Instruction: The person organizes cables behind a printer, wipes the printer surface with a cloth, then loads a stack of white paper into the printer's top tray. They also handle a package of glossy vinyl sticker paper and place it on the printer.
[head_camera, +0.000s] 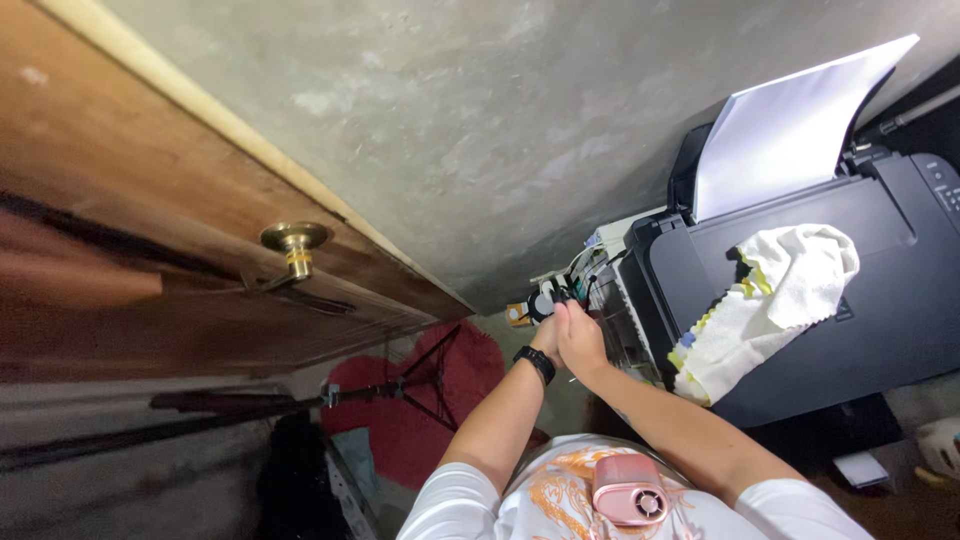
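Black printer, both hands busy at its left edge.

The left hand (547, 335) (a black watch (536, 362) sits on its wrist) and the right hand (578, 338) are pressed side by side, fingers curled onto a small black part (548, 300) among loose wires (590, 266) at the printer (880, 300) side; how firmly either hand grips it I cannot tell. A small orange-capped item (517, 315) sits at about nine o'clock from the hands, just beside them. White paper (790, 130) stands in the rear feed at about one o'clock, and a white and yellow cloth (770, 300) lies on the lid at three o'clock. A brass door knob (295, 242) shows at ten o'clock, well apart. A pink clip-on fan (628, 490) hangs on the person's shirt at six o'clock.
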